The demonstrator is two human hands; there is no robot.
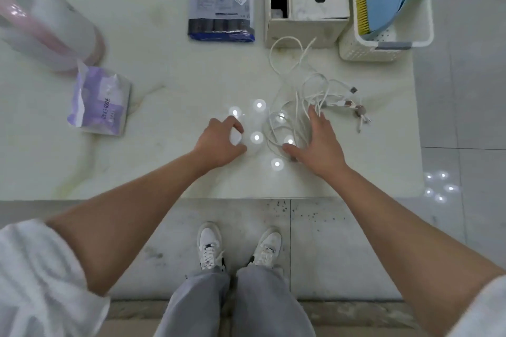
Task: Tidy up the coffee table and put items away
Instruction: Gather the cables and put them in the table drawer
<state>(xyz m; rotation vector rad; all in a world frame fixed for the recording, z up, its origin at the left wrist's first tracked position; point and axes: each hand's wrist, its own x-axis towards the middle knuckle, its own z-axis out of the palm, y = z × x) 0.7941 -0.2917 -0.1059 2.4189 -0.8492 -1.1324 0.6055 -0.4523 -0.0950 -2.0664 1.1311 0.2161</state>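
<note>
Nearest, the right hand lies spread, fingers open, on the tangled white cables mid-tabletop, while the left hand curls loosely, empty as far as shows. Beyond, the tissue pack and dark packet lie out, so little looks tidied; the basket holds only a dustpan set.

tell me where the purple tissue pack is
In the head view the tissue pack lies on the table's left side, just in front of the pink-and-white roll, well left of the left hand.
</note>
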